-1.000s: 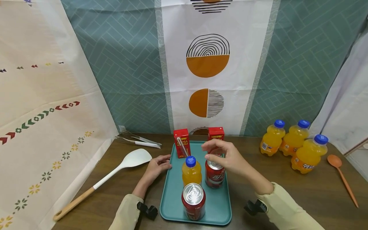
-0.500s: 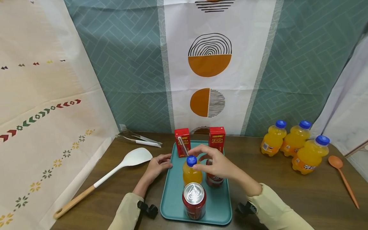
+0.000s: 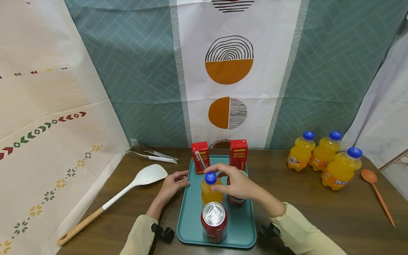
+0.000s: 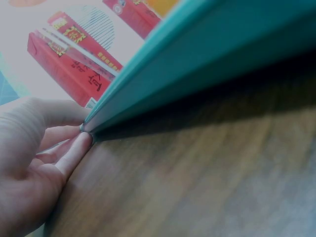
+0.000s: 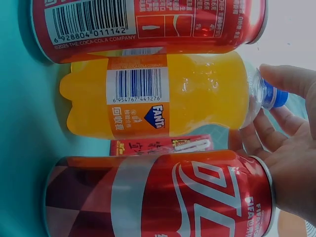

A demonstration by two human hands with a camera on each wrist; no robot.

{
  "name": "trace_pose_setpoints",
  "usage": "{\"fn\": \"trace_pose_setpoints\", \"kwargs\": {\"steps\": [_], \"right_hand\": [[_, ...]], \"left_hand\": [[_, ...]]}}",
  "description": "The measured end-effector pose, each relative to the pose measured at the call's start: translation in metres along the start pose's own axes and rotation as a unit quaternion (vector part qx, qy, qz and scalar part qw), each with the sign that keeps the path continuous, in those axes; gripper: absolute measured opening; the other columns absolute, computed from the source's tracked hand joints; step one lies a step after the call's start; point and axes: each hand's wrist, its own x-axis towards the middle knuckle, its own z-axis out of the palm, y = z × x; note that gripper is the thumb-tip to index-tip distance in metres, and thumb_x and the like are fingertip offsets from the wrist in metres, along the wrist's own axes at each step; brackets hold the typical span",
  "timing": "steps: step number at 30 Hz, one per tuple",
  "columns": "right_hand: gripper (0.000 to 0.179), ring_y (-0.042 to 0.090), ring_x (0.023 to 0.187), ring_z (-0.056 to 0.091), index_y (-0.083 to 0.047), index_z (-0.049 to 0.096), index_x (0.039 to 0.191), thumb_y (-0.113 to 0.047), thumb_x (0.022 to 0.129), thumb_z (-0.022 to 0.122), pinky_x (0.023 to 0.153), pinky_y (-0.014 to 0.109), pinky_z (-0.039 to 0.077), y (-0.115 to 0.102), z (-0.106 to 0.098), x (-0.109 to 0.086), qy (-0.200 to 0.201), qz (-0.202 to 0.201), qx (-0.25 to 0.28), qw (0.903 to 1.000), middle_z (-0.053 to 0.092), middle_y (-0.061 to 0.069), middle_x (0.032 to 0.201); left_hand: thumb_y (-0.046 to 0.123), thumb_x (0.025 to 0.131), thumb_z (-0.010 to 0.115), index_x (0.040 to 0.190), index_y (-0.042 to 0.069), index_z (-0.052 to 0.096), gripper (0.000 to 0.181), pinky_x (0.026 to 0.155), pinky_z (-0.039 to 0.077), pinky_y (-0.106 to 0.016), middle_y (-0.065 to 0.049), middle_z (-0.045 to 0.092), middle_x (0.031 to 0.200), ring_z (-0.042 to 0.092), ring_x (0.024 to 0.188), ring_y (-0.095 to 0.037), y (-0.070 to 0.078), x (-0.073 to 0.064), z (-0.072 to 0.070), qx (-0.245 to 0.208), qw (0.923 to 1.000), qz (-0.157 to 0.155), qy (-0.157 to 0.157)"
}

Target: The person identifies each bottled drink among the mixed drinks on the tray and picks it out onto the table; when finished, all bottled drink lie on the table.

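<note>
My right hand (image 3: 234,182) grips the neck of an orange Fanta bottle (image 3: 208,194), thumb on the near side just below the blue cap and fingers round the far side. The bottle stands upright on a teal tray (image 3: 191,221). In front of it is a red Coca-Cola can (image 3: 214,230); another can (image 3: 236,202) stands at its right, partly hidden by the hand. The right wrist view shows the bottle (image 5: 197,94) between both cans. With thumb and fingertips, my left hand (image 3: 172,184) pinches the tray's left rim, also seen in the left wrist view.
Two red drink cartons stand at the tray's back, the left one (image 3: 200,157) with a straw on it and the right one (image 3: 238,154). A white spatula (image 3: 149,175) and a whisk (image 3: 153,156) lie left. Three orange bottles (image 3: 341,170) and a spoon (image 3: 377,194) are right.
My right hand has moved left from above the rear can to the Fanta bottle, and its fingers have closed in round the neck. The left hand has stayed at the tray's rim.
</note>
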Motion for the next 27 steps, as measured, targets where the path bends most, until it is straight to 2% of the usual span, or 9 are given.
{"fn": "trace_pose_setpoints", "kwargs": {"steps": [4, 11, 19, 27], "right_hand": [[0.042, 0.02, 0.109, 0.061, -0.008, 0.059, 0.128, -0.017, 0.088, 0.07, 0.094, 0.04, 0.052, -0.0004, 0.0014, -0.0002, 0.013, 0.0, 0.002, 0.9999, 0.066, 0.009, 0.124], [0.041, 0.015, 0.104, 0.061, -0.008, 0.061, 0.126, -0.015, 0.087, 0.071, 0.091, 0.034, 0.052, 0.0007, 0.0038, -0.0014, 0.039, -0.011, -0.004, 0.9992, 0.067, 0.008, 0.122], [0.04, 0.018, 0.106, 0.061, -0.012, 0.062, 0.126, -0.017, 0.088, 0.071, 0.088, 0.03, 0.052, -0.0008, 0.006, -0.0031, 0.047, -0.004, -0.005, 0.9989, 0.067, 0.009, 0.123], [0.039, 0.013, 0.1, 0.059, -0.014, 0.063, 0.125, -0.018, 0.087, 0.072, 0.078, 0.027, 0.051, -0.0021, 0.0069, -0.0042, 0.051, 0.0, -0.012, 0.9986, 0.067, 0.01, 0.121]], "left_hand": [[0.001, 0.083, 0.072, 0.127, -0.006, 0.061, 0.045, 0.079, 0.05, -0.011, -0.025, 0.064, 0.118, 0.062, 0.099, -0.015, 0.0, 0.001, -0.0002, -0.004, 1.0, -0.001, 0.001], [0.002, 0.084, 0.072, 0.128, -0.005, 0.061, 0.046, 0.08, 0.05, -0.011, -0.025, 0.063, 0.12, 0.062, 0.103, -0.02, -0.0003, 0.0029, 0.0, -0.002, 1.0, 0.003, -0.007], [0.002, 0.084, 0.071, 0.128, -0.006, 0.06, 0.046, 0.078, 0.05, -0.012, -0.025, 0.064, 0.118, 0.062, 0.103, -0.02, 0.0009, -0.0007, -0.0005, -0.003, 1.0, 0.001, -0.005], [0.002, 0.084, 0.072, 0.128, -0.004, 0.061, 0.046, 0.079, 0.05, -0.011, -0.025, 0.064, 0.118, 0.062, 0.102, -0.019, 0.0008, -0.0007, -0.0005, -0.003, 1.0, -0.003, -0.001]]}}
